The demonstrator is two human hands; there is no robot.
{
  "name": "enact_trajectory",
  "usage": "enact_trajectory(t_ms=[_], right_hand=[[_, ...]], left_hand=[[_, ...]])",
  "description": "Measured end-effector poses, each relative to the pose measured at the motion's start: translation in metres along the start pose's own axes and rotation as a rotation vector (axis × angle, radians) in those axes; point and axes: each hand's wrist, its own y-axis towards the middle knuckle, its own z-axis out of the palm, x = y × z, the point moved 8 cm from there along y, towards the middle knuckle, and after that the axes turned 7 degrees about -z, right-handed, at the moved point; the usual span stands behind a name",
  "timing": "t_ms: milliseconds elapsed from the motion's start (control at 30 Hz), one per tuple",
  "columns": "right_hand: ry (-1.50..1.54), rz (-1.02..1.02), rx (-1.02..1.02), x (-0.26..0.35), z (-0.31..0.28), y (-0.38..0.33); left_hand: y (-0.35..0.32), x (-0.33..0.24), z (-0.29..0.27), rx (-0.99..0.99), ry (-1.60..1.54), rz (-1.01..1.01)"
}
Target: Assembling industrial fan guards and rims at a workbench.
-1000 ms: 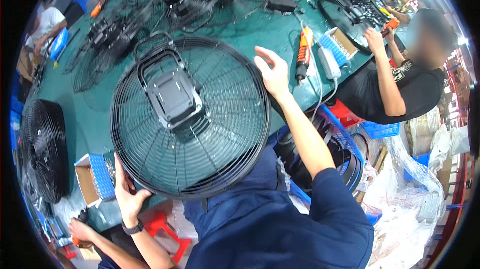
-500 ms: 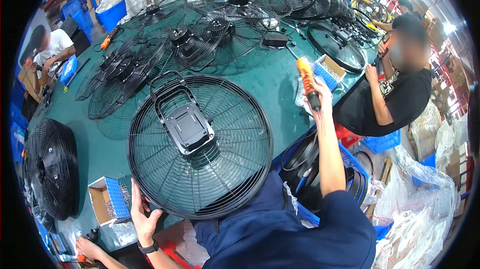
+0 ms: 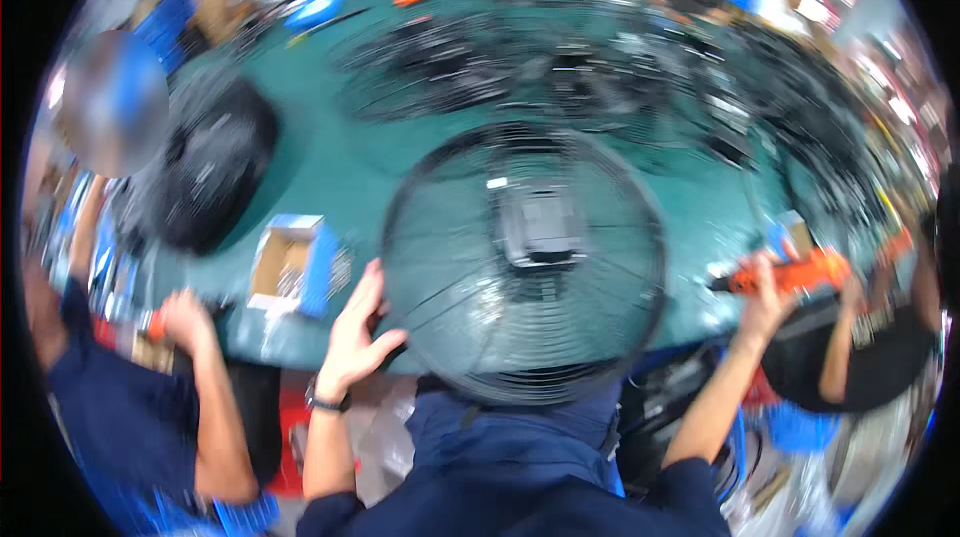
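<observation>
My left hand (image 3: 354,339) is spread just beside the black fan (image 3: 542,229) at the counter's (image 3: 330,162) near edge; my right hand (image 3: 767,307) grips an orange power screwdriver (image 3: 812,270).

2 own hands (image 3: 352,342) (image 3: 768,305), 1 near fan grille (image 3: 525,287), 1 held drvr. (image 3: 812,272), 1 L box (image 3: 320,272)

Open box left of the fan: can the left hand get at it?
Probably yes: the left hand is open beside the fan, and nothing visible stands between it and the box.

The box (image 3: 319,272) lies on the table (image 3: 320,162) left of the nearest fan (image 3: 541,232).
</observation>
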Motion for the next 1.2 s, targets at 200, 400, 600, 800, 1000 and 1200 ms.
enact_trajectory(t_ms=[200,400,600,800,1000,1200], right_hand=[[0.007,-0.023,0.113,-0.028,-0.022,0.007],[-0.357,-0.230,0.423,-0.033,0.004,0.006],[-0.001,-0.249,0.404,-0.040,-0.004,0.002],[-0.153,-0.049,0.196,-0.051,0.001,0.004],[-0.129,-0.074,0.220,-0.037,0.011,0.005],[-0.210,-0.090,0.232,-0.038,0.015,-0.001]], left_hand=[[0.013,-0.017,-0.003,0.047,-0.045,-0.060],[0.000,-0.040,-0.108,-0.462,0.277,-0.037],[0.051,0.029,-0.098,0.182,0.767,-0.382],[0.064,0.059,-0.104,0.242,1.012,-0.549],[0.062,0.069,-0.091,0.312,0.814,-0.364],[0.070,0.054,-0.108,0.077,0.606,-0.318]])
